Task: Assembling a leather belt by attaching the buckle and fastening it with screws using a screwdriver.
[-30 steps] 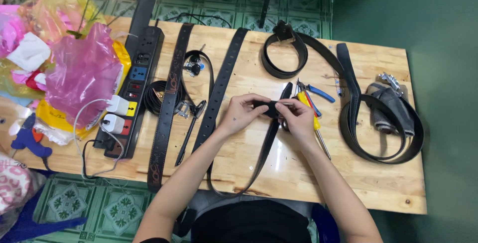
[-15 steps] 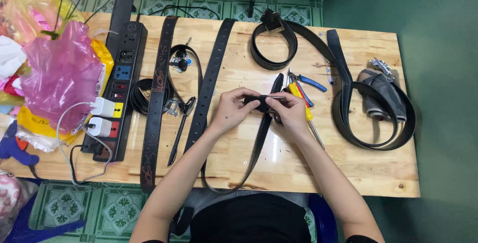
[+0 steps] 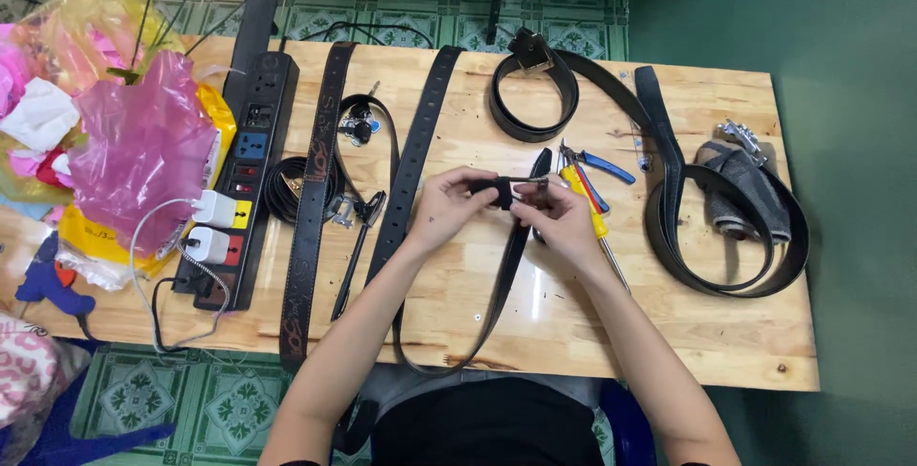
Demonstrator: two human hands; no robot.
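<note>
Over the last second the two hands hold almost the same pose at the centre of the frame; mostly the view has shifted, so the table sits a little lower and more to the left than before. The left hand (image 3: 449, 206) pinches the end of a black belt (image 3: 501, 270) between thumb and fingers, and the right hand (image 3: 557, 222) is closed on the same end from the other side, where a small metal piece shows between the fingertips. So the work on this belt end goes on with no clear step finished. The belt runs from the hands down toward the lower edge of the wooden table (image 3: 688, 342) and off it. Just right of the right hand lie a yellow-handled screwdriver (image 3: 594, 222) and blue-handled pliers (image 3: 600, 166). A black power strip (image 3: 250, 156) lies at left, beside a pink plastic bag (image 3: 143, 146).
</note>
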